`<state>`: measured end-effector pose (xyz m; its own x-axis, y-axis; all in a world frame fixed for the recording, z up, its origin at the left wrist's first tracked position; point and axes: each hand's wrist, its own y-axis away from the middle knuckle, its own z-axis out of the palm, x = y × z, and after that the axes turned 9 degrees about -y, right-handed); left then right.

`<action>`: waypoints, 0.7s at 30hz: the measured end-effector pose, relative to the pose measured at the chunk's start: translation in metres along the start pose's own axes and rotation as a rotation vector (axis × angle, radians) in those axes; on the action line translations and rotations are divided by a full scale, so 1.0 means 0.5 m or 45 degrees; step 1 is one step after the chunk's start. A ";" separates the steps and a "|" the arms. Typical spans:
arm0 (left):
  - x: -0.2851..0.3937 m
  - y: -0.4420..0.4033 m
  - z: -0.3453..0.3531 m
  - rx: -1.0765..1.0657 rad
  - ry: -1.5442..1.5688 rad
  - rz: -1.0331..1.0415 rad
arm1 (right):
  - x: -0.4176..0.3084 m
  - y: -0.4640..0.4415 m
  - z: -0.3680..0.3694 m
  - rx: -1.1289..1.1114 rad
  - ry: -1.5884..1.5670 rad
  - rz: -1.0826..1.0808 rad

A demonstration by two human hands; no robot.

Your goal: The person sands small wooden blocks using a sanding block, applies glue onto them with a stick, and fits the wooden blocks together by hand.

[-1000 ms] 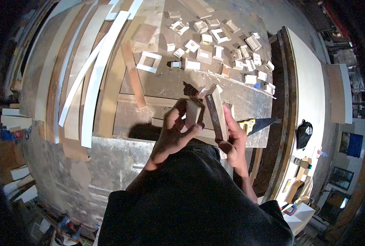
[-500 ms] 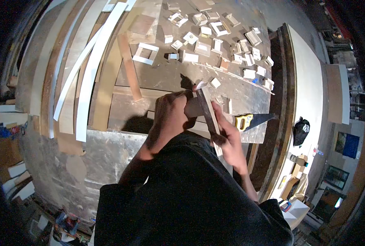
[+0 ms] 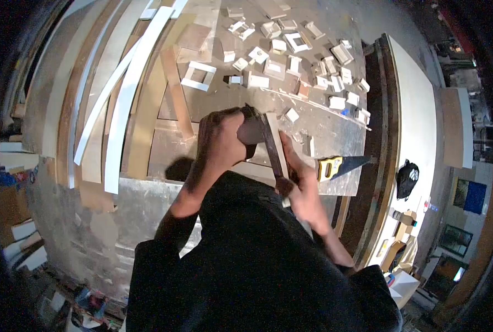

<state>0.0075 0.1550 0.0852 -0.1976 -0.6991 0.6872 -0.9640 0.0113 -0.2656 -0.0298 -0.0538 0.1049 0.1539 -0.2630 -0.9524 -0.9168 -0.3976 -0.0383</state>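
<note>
While my left hand [image 3: 220, 139] clamps its fingers on a block [image 3: 251, 133] and my right hand [image 3: 306, 193] on a strip [image 3: 276, 138], both look unfinished; a frame [image 3: 202, 66] lies assembled.

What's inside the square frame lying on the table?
Inside the frame you can see brown tabletop. The frame's sides cover the strips right under them, so I can't tell what's there.
</note>
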 end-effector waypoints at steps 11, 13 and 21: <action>0.052 0.005 -0.054 -0.004 0.026 0.078 | -0.054 -0.012 -0.050 0.037 -0.332 0.190; 0.061 0.006 -0.044 0.017 0.020 0.101 | -0.066 0.006 -0.039 -0.086 -0.183 -0.038; 0.065 0.014 -0.011 -0.171 -0.002 -0.021 | -0.058 0.003 -0.073 -0.070 0.013 0.011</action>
<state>-0.0066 0.1361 0.1095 -0.1813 -0.7011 0.6896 -0.9823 0.0954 -0.1613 -0.0222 -0.0791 0.1436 0.1497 -0.2754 -0.9496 -0.8964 -0.4431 -0.0128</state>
